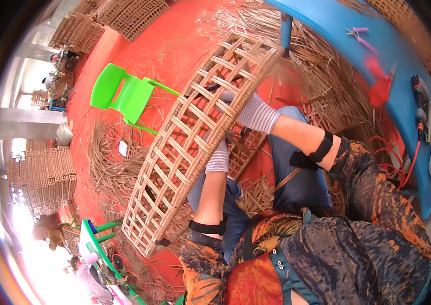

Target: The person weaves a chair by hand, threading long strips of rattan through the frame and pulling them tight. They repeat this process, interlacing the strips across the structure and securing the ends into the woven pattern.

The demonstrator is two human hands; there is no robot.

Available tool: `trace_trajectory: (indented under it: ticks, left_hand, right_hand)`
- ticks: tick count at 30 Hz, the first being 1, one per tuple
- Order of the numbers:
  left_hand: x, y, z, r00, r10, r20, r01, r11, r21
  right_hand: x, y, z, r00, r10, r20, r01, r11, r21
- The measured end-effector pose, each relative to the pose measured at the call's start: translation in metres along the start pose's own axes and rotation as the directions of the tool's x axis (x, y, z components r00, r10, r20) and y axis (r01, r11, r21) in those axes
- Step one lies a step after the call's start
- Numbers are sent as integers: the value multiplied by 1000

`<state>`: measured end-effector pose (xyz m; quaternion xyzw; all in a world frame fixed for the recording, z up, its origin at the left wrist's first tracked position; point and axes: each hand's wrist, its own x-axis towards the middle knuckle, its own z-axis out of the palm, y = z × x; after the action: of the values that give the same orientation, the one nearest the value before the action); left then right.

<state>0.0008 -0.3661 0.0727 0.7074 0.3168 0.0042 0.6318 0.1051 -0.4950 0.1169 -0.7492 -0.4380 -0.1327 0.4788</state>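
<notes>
A long rectangular wicker basket [172,147] with an open lattice face and a tightly woven edge is tilted diagonally across my lap. My right hand [236,104], in a grey-and-white striped glove, grips its upper part, with the fingers partly hidden behind the weave. A dark, narrow object shows through the lattice near those fingers; its kind is unclear. Lower down, my left hand [217,156], gloved alike, holds the basket's near long edge from below, and its fingertips are mostly hidden. Another woven lattice piece [246,152] lies beneath, between my knees.
A green chair [133,96] stands beyond the basket on the red floor [175,25], among loose cane strips [116,168]. A blue table [322,20] with pink-handled pliers [360,30] and a power tool [420,109] is at right. Stacked baskets [42,175] and a green-edged table [89,241] are left.
</notes>
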Motion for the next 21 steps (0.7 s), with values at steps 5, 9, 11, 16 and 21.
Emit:
trace_trajectory:
  ticks: [5, 9, 11, 16, 21]
  left_hand:
    - [-38, 36, 11, 997, 44, -60, -32, 981, 190]
    - [-70, 52, 14, 992, 115, -56, -112, 992, 64]
    - [-77, 49, 16, 979, 205, 0, -205, 979, -22]
    - [-98, 47, 9, 994, 88, 60, -79, 988, -129]
    - [-65, -1, -55, 925, 334, -184, -324, 943, 81]
  right_hand:
    - [3, -17, 6, 992, 81, -98, -58, 974, 217]
    - [3, -16, -8, 977, -167, 129, 192, 959, -210]
    - [7, -17, -10, 904, -374, 207, 407, 901, -151]
    - [9, -20, -14, 768, -536, 350, 599, 795, -96]
    - [12, -21, 4, 795, -508, 333, 453, 861, 233]
